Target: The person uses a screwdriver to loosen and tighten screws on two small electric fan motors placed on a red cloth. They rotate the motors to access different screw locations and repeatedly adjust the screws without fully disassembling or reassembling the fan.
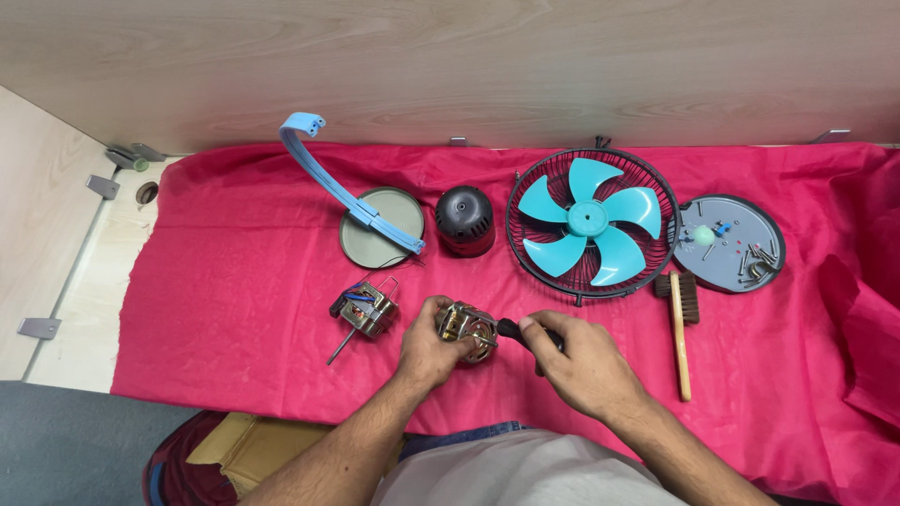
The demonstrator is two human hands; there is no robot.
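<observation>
Red cloth point(234, 309) covers the table; fan parts lie spread across it.
Left hand point(427, 349) has its grip closed around a small metal motor part point(466, 325) near the front edge; right hand point(581, 361) grips a black-handled screwdriver point(525, 332), tip at the part; second motor point(366, 309) lies just left; blue fan blade point(589, 220) sits in its black guard point(525, 187) behind; brush point(679, 328) lies right.
</observation>
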